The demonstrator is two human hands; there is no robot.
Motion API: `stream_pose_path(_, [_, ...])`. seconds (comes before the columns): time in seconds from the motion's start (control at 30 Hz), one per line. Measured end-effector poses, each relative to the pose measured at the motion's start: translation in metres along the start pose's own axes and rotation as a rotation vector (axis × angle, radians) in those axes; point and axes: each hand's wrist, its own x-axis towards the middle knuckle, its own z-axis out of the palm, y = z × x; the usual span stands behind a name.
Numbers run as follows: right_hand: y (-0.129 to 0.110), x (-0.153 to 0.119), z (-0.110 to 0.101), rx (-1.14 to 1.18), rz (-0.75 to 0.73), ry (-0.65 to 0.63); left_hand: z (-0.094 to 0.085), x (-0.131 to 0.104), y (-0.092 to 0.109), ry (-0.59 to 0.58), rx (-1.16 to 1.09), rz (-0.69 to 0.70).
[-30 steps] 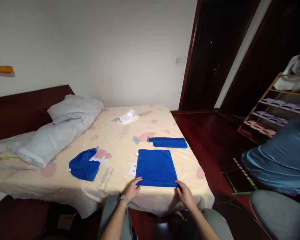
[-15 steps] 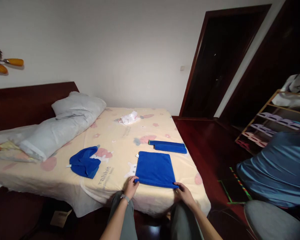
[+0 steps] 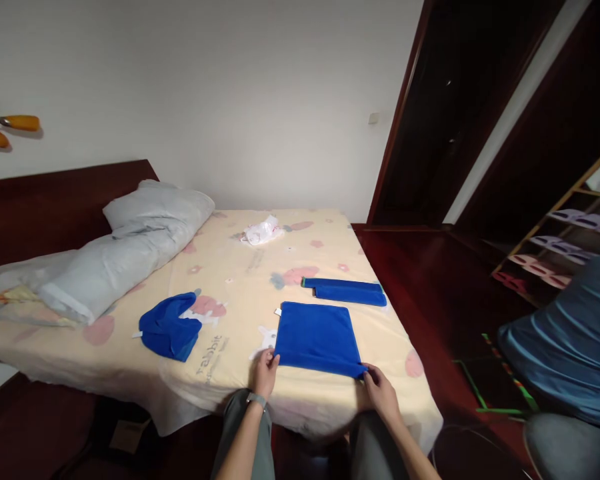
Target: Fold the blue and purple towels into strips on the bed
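Note:
A blue cloth (image 3: 319, 337) lies flat on the bed in front of me, its near edge turned over in a narrow fold. My left hand (image 3: 266, 373) pinches the near left corner of this cloth. At the near right corner my right hand (image 3: 381, 390) has its fingers closed on the same edge. Just beyond lies a second blue cloth (image 3: 350, 292), folded into a long strip. Off to the left, a crumpled blue cloth (image 3: 171, 327) with a white tag rests on the patterned bed sheet (image 3: 240, 293).
A grey quilt (image 3: 130, 247) is bunched along the headboard (image 3: 65, 193). Near the wall lies a white plastic bag (image 3: 263, 230). Right of the bed are a shoe rack (image 3: 555, 230), a blue-covered object (image 3: 575, 340) and a grey rounded seat (image 3: 575, 447).
My left hand has moved slightly up along the cloth's left edge, and the near fold looks wider there. The view has shifted slightly. The other cloths lie as before.

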Motion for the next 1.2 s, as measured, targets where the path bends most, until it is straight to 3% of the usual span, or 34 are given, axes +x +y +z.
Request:
stream_pose_path(0.17, [0.003, 0.0, 0.006, -0.016, 0.079, 0.018, 0.012, -0.003, -0.01, 0.053, 0.058, 0.002])
stream_pose_path(0.37, [-0.001, -0.013, 0.003, 0.037, 0.068, -0.014, 0.008, -0.015, -0.016, -0.054, 0.247, 0.21])
stream_pose_path(0.63, [0.004, -0.014, 0.007, 0.06, 0.026, 0.011, 0.008, -0.008, -0.023, -0.013, 0.275, 0.145])
stream_pose_path(0.83, [0.008, -0.018, 0.004, 0.061, -0.104, -0.067, 0.002, -0.013, -0.013, -0.028, 0.289, 0.125])
stream_pose_path(1.2, [0.016, -0.02, -0.001, -0.063, -0.281, -0.056, -0.021, -0.023, -0.009, -0.08, 0.315, 0.207])
